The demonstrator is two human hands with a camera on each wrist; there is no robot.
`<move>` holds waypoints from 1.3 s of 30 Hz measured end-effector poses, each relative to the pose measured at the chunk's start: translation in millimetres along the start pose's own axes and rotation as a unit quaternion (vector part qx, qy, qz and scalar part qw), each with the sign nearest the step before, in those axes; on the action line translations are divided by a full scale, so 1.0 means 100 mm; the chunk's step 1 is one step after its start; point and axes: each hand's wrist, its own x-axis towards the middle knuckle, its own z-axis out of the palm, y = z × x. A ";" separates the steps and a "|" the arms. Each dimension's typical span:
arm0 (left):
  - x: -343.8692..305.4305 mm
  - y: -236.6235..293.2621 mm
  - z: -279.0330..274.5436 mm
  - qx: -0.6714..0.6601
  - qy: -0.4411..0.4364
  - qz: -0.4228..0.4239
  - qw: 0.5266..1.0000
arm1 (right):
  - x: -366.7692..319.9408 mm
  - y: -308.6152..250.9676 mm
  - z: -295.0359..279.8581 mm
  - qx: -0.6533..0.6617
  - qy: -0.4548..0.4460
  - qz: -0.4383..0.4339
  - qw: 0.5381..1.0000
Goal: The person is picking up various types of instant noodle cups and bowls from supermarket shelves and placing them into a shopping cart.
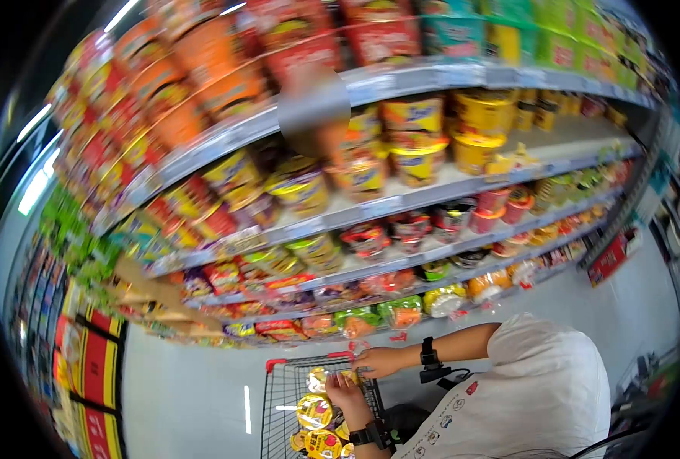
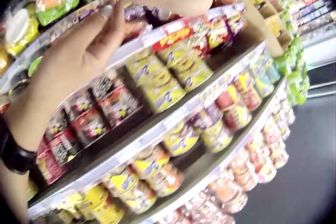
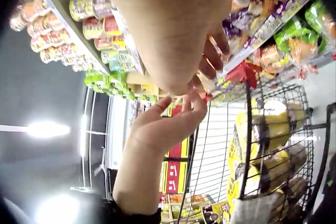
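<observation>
My right hand (image 1: 378, 361) is over the side of a wire shopping cart (image 3: 248, 145), close to its red corner piece (image 3: 244, 75). Its fingers are loosely bent, with nothing seen in them. Lower in the head view is my left hand (image 1: 345, 392), over the packs in the cart. In the right wrist view, the left hand's fingers are relaxed and lightly bent, their tips overlapping the right hand. Yellow-lidded instant noodle tubs (image 1: 314, 411) in clear wrap lie in the cart below both hands. Each wrist wears a black band.
A long shelf unit (image 1: 386, 205) curves across the view, stacked with noodle tubs and packs. Bagged goods (image 1: 401, 310) fill its lowest tier. Red and yellow signs (image 1: 99, 367) stand along the left. Grey floor (image 1: 194, 390) stretches around the cart.
</observation>
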 end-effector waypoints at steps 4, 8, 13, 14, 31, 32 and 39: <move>-0.80 -0.86 0.88 0.068 -0.128 -0.046 0.988 | -1.24 0.25 -0.53 0.034 0.057 0.046 0.997; -1.37 -1.93 1.28 0.167 -0.251 -0.120 0.946 | -2.43 0.42 -0.99 0.079 0.177 0.166 0.967; -1.90 -2.58 1.80 0.317 -0.373 -0.107 0.865 | -3.31 0.53 -1.57 0.051 0.373 0.229 0.898; -1.91 -2.68 1.87 0.336 -0.407 -0.094 0.844 | -3.41 0.61 -1.61 0.046 0.400 0.245 0.882; -2.21 -2.42 4.08 0.458 -0.537 0.465 0.535 | -3.26 0.18 -3.84 -0.132 0.639 0.197 0.732; -2.16 -2.42 4.11 0.468 -0.531 0.470 0.528 | -3.21 0.16 -3.94 -0.129 0.643 0.206 0.726; -2.01 -2.40 4.34 0.480 -0.552 0.537 0.420 | -3.03 0.44 -4.11 -0.237 0.609 0.231 0.721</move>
